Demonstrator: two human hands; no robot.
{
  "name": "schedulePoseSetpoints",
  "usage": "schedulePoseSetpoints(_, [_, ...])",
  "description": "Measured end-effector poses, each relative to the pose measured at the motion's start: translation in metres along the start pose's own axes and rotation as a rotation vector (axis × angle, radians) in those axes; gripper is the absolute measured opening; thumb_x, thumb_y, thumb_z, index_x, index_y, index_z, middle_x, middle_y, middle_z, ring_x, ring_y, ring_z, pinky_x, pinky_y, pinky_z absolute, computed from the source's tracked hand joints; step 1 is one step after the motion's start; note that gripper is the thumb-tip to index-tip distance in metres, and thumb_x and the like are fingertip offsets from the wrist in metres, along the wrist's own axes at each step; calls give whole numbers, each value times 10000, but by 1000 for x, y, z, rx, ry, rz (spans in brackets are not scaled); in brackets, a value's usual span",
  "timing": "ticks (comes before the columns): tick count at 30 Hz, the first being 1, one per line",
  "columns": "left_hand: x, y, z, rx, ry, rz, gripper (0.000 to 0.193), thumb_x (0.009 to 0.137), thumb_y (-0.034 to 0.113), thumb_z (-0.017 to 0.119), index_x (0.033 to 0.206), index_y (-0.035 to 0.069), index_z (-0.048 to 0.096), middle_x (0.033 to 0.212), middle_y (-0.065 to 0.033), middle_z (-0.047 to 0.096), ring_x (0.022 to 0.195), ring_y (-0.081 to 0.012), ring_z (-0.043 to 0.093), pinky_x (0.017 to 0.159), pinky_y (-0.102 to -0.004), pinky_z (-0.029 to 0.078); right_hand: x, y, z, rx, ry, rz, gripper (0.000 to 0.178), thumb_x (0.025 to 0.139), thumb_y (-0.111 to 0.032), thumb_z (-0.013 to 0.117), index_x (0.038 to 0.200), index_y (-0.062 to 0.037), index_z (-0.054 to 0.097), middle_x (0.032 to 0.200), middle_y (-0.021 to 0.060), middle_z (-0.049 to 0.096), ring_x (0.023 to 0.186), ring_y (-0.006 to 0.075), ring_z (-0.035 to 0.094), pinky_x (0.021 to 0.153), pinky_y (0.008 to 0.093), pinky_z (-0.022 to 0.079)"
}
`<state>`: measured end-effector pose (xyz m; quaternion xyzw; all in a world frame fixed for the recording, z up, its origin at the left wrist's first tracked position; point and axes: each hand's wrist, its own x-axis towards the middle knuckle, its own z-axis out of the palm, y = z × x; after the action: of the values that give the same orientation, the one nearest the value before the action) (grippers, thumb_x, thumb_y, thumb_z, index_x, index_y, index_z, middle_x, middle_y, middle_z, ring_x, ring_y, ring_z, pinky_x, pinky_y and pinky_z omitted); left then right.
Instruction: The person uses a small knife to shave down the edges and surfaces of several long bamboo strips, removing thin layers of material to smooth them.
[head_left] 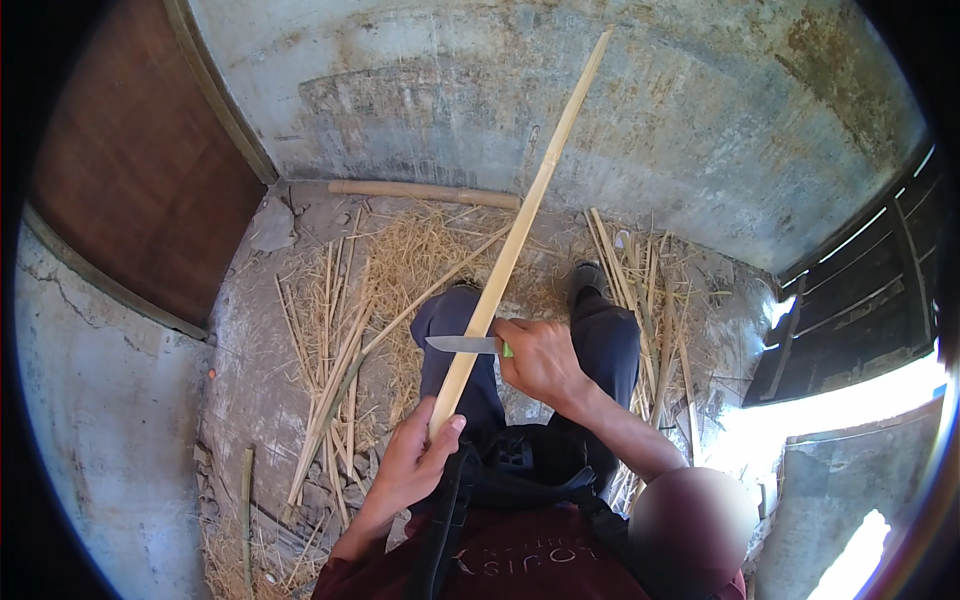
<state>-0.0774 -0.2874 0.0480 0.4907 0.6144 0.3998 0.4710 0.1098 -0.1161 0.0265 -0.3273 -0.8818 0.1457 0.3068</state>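
A long pale bamboo strip (517, 232) slants from my lap up toward the far wall, narrowing at its far end. My left hand (410, 462) is closed around its near end, the thumb lying along the top. Wrapped around a green handle, my right hand (541, 358) holds a knife (462, 344). Its steel blade lies crosswise over the strip, a little beyond my left hand, above my knees. Most of the handle is hidden inside my right fist.
Split bamboo pieces (345, 375) and curly shavings (410, 250) cover the floor at left. More strips (655, 320) lie at right. A bamboo pole (425, 192) rests along the wall (690, 130). A brown door (130, 160) stands far left, dark slatted boards (850, 300) at right.
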Motion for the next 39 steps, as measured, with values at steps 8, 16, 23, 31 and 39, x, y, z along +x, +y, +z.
schedulePoseSetpoints(8, [-1,0,3,-1,2,21,215,1107,224,633,1038,29,572,729,19,530,653,-41,465,562,-253,367,-12,-21,5,-80,41,77,72,819,-70,662,891,-63,658,723,122,678,615,388,688,568,494,560])
schedulePoseSetpoints(16, [0,1,2,134,36,56,242,1082,239,674,1062,16,584,674,-3,551,576,-63,466,501,-289,363,-10,-16,8,-82,45,97,64,840,-102,681,883,-66,650,735,120,672,607,380,688,561,502,554])
schedulePoseSetpoints(23, [-4,7,8,146,62,88,251,1074,235,686,1058,7,582,681,-33,580,566,-89,488,504,-313,381,-13,-15,8,-113,80,124,84,834,-101,683,897,-58,648,730,132,668,613,398,685,567,514,551])
schedulePoseSetpoints(31, [0,0,-1,185,69,123,222,1067,208,682,1083,2,601,694,-44,608,566,-103,505,515,-313,397,-3,-12,11,-89,120,138,75,841,-96,676,905,-65,653,736,148,682,631,402,692,582,524,551])
schedulePoseSetpoints(39, [3,5,3,220,85,118,299,1067,239,692,1037,-22,549,659,-165,574,528,-273,565,525,-414,430,25,45,6,-173,235,244,76,828,-69,684,902,-49,681,729,204,690,688,432,707,636,528,567])
